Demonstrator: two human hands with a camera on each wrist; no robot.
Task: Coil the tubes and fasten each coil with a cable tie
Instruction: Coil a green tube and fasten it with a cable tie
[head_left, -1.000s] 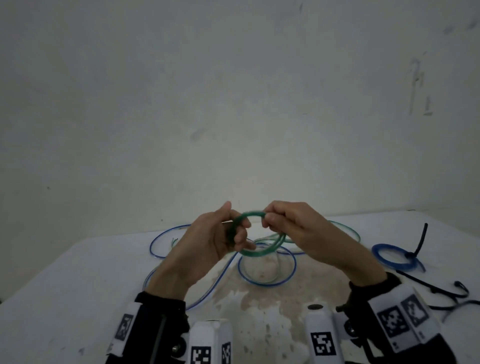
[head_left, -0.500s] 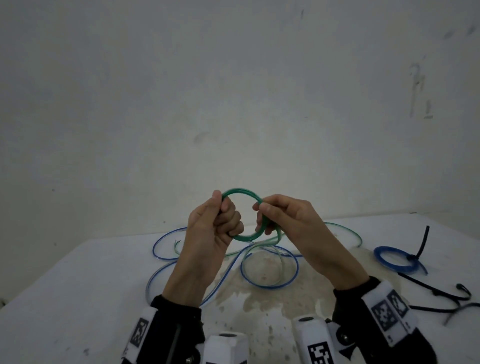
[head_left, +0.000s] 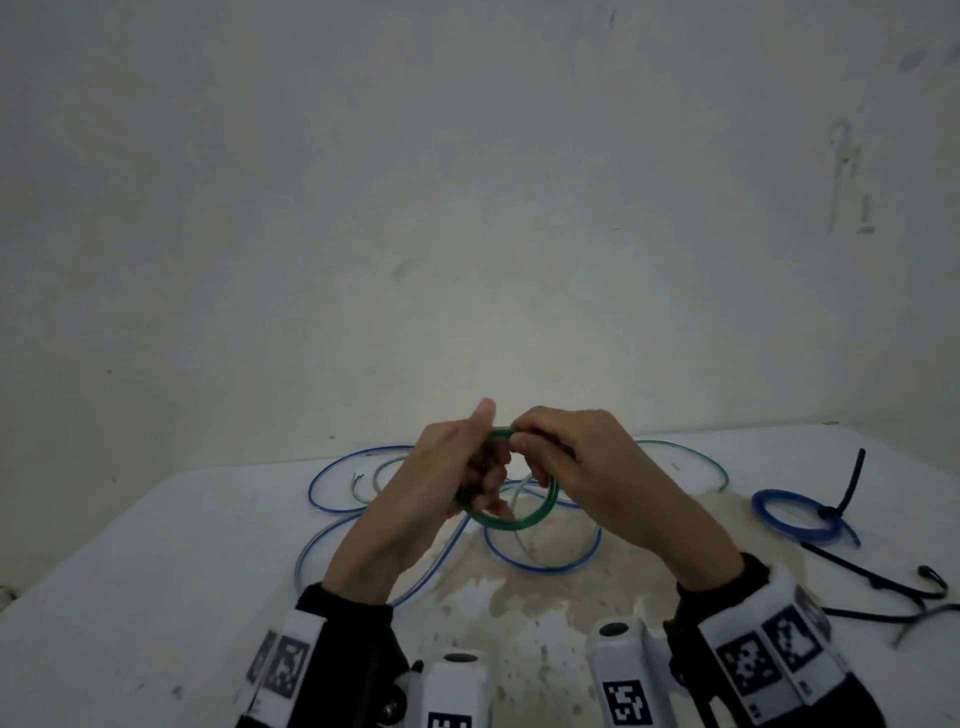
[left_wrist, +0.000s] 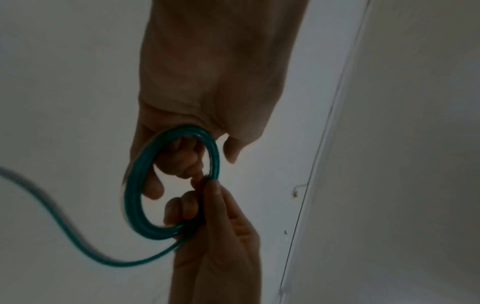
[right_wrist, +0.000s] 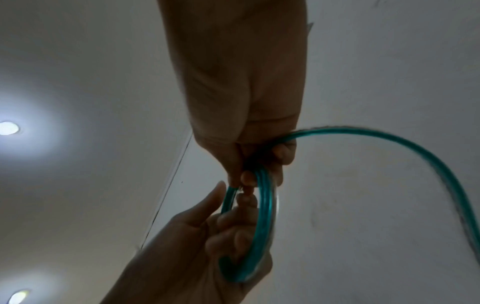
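Note:
A small coil of green tube is held up above the table between both hands. My left hand grips its left side, fingers curled through the ring and thumb up. At the top of the coil, next to the left thumb, my right hand pinches the tube. The left wrist view shows the green coil of several turns with a loose tail trailing away. In the right wrist view the tail runs out of my right fist from the coil. The rest of the green tube lies on the table.
A loose blue tube sprawls in loops on the white table under my hands. At the right lies a blue coil fastened with a black tie, and spare black cable ties lie nearer. A bare wall stands behind.
Both hands have come down a little. My right hand has swung over the top of the coil towards the left thumb, and the coil now hangs lower and more tilted.

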